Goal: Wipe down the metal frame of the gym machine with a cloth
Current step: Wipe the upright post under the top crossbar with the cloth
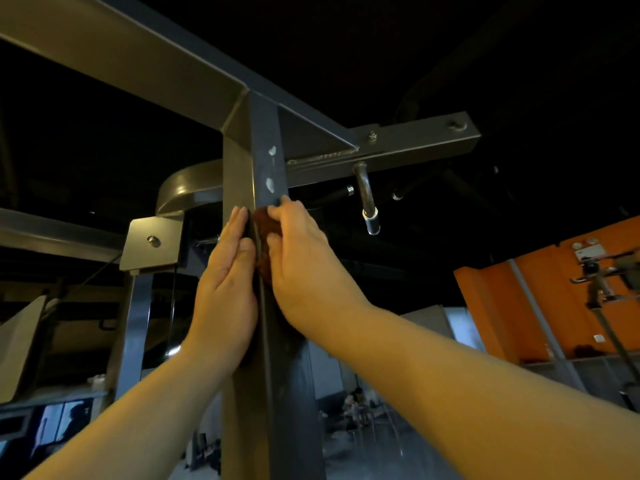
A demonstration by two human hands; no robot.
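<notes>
Two hands: both raised overhead against the upright post (266, 126) of the metal frame, one on each side of its front corner edge
Cloth (263, 226): reddish-brown, bunched small; pressed on the post's right face just below two pale smears (270, 168); mostly hidden under the fingers
Right hand (304, 261): fingers curled over the cloth, thumb beneath it, pinning the wad to the steel; fingertips reach toward the post's far edge
Left hand (225, 282): flat, fingers straight and together, palm laid on the post's left face; holds nothing
Arms: both stretched up and forward; forearms converge at the post
Handling, cloth: likely soft, light, easily crumpled; best wadded in the palm so it does not slip out on a stroke
Handling, frame: rigid, fixed, smooth painted steel with hard corner edges; it should take firm pressure; the flat left hand looks like a brace
Left to do: the smears above and the joint with the top beam (121, 53) appear unwiped
</notes>
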